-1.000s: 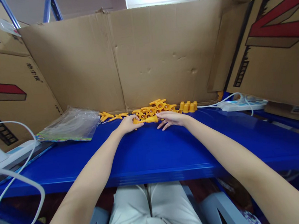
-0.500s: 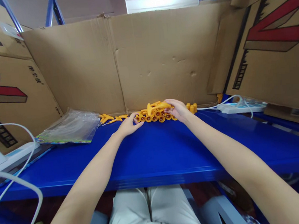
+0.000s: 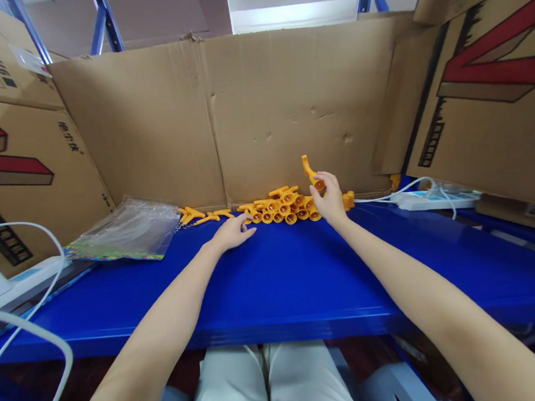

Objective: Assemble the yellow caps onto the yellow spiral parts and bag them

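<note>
My right hand (image 3: 330,199) is closed round a yellow plastic piece (image 3: 309,170) with a hollow round end and a curved arm pointing up. It holds the piece above the right part of a stack of similar yellow plastic pieces (image 3: 285,210), whose hollow cup ends face me. At the stack's left end, my left hand (image 3: 231,232) rests low with thumb and fingers apart, holding nothing. Its fingertips are at the leftmost pieces; whether they touch, I cannot tell. More yellow pieces (image 3: 192,214) lie loose behind and left of that hand.
The blue table (image 3: 284,274) is backed by a cardboard panel (image 3: 287,110), with cardboard boxes at both sides. A clear plastic bag (image 3: 126,230) lies at left. White power strips stand left and right (image 3: 433,200), and a white cable (image 3: 66,346) loops at the left front.
My right hand has lifted and turned the yellow plastic piece from lying sideways over the stack to upright, slightly right. My left hand stays by the stack's left end.
</note>
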`<state>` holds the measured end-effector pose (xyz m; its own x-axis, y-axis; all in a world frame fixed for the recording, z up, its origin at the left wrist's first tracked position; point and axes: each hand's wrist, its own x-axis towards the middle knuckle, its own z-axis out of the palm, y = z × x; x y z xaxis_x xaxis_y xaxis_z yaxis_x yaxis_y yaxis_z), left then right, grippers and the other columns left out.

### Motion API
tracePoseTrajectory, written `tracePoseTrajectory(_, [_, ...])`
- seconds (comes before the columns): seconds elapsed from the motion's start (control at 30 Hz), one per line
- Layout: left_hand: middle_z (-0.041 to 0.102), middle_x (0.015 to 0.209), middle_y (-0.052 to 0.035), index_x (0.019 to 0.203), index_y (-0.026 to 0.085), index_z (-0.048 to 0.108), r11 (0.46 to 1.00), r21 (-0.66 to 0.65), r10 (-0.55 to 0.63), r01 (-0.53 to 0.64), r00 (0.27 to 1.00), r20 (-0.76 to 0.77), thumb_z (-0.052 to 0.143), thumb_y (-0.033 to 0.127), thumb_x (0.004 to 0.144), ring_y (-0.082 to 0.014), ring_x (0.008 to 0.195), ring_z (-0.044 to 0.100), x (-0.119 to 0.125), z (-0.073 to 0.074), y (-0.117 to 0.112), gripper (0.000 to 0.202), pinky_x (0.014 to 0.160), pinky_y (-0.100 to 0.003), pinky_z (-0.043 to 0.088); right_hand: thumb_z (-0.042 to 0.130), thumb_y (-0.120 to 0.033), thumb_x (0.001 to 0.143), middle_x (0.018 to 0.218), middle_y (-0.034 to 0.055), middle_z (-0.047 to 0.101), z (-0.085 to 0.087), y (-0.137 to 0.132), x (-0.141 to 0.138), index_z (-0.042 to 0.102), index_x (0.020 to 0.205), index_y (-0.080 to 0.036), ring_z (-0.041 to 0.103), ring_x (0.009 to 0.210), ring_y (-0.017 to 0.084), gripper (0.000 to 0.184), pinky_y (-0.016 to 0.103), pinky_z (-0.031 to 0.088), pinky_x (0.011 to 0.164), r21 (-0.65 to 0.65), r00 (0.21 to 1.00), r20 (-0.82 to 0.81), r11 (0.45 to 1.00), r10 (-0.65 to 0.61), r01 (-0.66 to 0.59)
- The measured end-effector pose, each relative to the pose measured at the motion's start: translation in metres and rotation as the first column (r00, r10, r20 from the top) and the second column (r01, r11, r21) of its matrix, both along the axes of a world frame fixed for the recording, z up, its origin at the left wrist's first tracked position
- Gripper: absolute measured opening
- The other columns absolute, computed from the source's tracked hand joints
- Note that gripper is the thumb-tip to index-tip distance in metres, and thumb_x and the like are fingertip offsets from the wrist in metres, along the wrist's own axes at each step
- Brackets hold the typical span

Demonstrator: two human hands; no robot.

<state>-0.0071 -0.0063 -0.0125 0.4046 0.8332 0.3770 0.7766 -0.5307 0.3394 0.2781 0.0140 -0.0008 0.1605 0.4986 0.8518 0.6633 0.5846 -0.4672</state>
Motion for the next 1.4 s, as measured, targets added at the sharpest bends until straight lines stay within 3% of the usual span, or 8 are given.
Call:
tracePoseTrajectory(0.13, [0.065,0.078,-0.0032,0.111,0.015,0.057,1.000,-0.006,-0.009,0.009,1.000,-0.016,0.052,0.043,0.077,-0.0172,0.071,0.060,-0.001,-0.002,0.003,0.044,0.068,-0.027,0.042,0.043,-0.018,0.084,0.130,0.0125,0.045,-0.014,0.005,-0.001,0.056,0.108,-0.021,0.042,0.125,0.021,0.027,0.040,0.033,0.105,0.014,0.984,0.174,0.999,0.038,-0.041])
tracePoseTrajectory(0.27, [0.066,0.078,-0.0031,0.109,0.016,0.058,1.000,-0.004,-0.003,0.003,1.000,-0.024,0.052,0.043,0.077,-0.0173,0.072,0.061,-0.002,-0.003,0.005,0.042,0.068,-0.027,0.042,0.040,-0.015,0.084,0.133,0.0114,0.044,-0.024,0.016,-0.002,0.056,0.114,-0.021,0.043,0.125,0.020,0.035,0.040,0.034,0.105,-0.076,0.959,0.272,0.995,0.083,-0.065])
tracePoseTrajectory(0.5, [0.066,0.078,-0.0033,0.111,0.014,0.058,1.000,-0.007,0.000,0.000,1.000,-0.030,0.053,0.040,0.076,-0.0174,0.072,0.060,0.000,-0.003,0.004,0.044,0.069,-0.027,0.043,0.048,-0.018,0.079,0.146,0.0108,0.031,-0.029,0.028,0.011,0.040,0.137,-0.023,0.033,0.132,0.029,0.058,0.056,0.021,0.108,-0.243,0.931,0.360,0.969,0.059,0.033])
tracePoseTrajectory(0.67, [0.065,0.078,-0.0030,0.110,0.014,0.058,1.000,-0.001,-0.007,0.007,1.000,-0.028,0.052,0.039,0.077,-0.0170,0.073,0.060,0.000,-0.004,0.005,0.042,0.070,-0.027,0.043,0.042,-0.020,0.084,0.141,0.0129,0.038,-0.030,0.033,0.015,0.046,0.132,-0.018,0.038,0.130,0.025,0.049,0.045,0.032,0.106,-0.234,0.940,0.330,0.972,0.086,-0.007])
tracePoseTrajectory(0.8, [0.065,0.078,-0.0023,0.110,0.015,0.058,1.000,-0.012,0.002,-0.003,1.000,-0.030,0.053,0.040,0.076,-0.0166,0.073,0.060,-0.001,-0.005,0.006,0.043,0.070,-0.027,0.043,0.041,-0.015,0.083,0.132,0.0124,0.045,-0.031,0.035,0.011,0.051,0.127,-0.018,0.043,0.125,0.024,0.045,0.044,0.036,0.105,-0.182,0.947,0.311,0.983,0.082,-0.026])
tracePoseTrajectory(1.07, [0.065,0.079,-0.0024,0.110,0.015,0.059,1.000,-0.025,0.008,-0.009,0.999,-0.054,0.052,0.040,0.076,-0.0165,0.073,0.060,0.002,-0.002,0.002,0.042,0.068,-0.026,0.042,0.039,-0.013,0.084,0.132,0.0081,0.044,-0.015,0.038,-0.005,0.051,0.126,-0.025,0.043,0.125,0.020,0.046,0.041,0.036,0.105,-0.079,0.939,0.323,0.992,0.120,-0.100])
tracePoseTrajectory(1.3, [0.065,0.076,-0.0014,0.109,0.016,0.060,0.998,-0.051,0.022,-0.025,0.998,-0.061,0.053,0.036,0.076,-0.0161,0.071,0.059,0.006,0.004,-0.007,0.039,0.065,-0.026,0.041,0.055,-0.020,0.078,0.124,0.0100,0.055,0.004,0.044,-0.010,0.057,0.121,-0.020,0.051,0.118,0.023,0.043,0.042,0.036,0.103,-0.269,0.871,0.436,0.956,0.227,-0.115])
tracePoseTrajectory(1.4, [0.065,0.077,-0.0018,0.109,0.016,0.060,0.998,-0.052,0.021,-0.024,0.998,-0.064,0.053,0.036,0.076,-0.0162,0.071,0.059,0.005,0.004,-0.007,0.039,0.065,-0.026,0.041,0.053,-0.031,0.082,0.128,0.0120,0.055,0.022,0.046,-0.002,0.055,0.124,-0.016,0.050,0.119,0.023,0.044,0.041,0.037,0.103,-0.360,0.909,0.345,0.927,0.234,-0.102])
